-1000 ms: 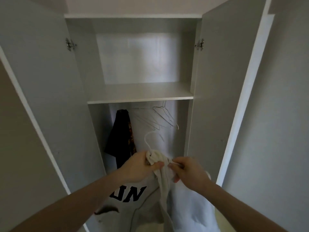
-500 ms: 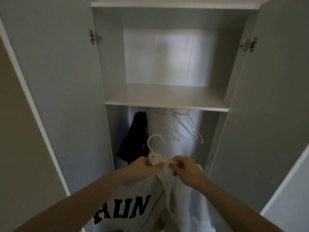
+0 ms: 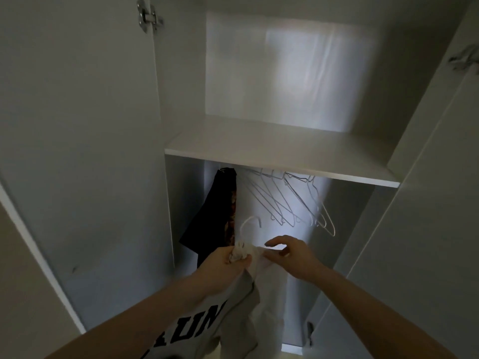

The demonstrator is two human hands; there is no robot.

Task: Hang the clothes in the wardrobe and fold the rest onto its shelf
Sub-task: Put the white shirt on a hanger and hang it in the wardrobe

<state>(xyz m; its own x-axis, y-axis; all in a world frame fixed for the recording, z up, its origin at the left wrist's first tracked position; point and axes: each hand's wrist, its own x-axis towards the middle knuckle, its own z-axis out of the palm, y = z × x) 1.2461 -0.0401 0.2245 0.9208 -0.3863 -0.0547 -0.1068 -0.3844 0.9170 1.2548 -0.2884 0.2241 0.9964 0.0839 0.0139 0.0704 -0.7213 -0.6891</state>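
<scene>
Head view looks up into the open wardrobe (image 3: 90,151), and both arms are reaching in under the shelf (image 3: 272,149). Left hand (image 3: 224,266) has its fingers curled tight around the bunched collar of a pale grey shirt (image 3: 204,325), right where a white hanger (image 3: 248,225) pokes up out of the neck, its hook free in the air and not on any rail. Dark block letters show on the shirt's front as it hangs down below the fist, in front of the lower compartment. Right hand (image 3: 290,255) sits just beside it, fingers loosely spread and bent, the tips touching the pale cloth at the shoulder; whether they actually pinch it I can't tell from here. Behind the hands, a dark garment (image 3: 212,221) hangs at the left of the lower compartment, and a cluster of bare wire hangers (image 3: 290,200) dangles to its right under the shelf. Both doors stand wide open, a metal hinge (image 3: 147,16) on the left one.
</scene>
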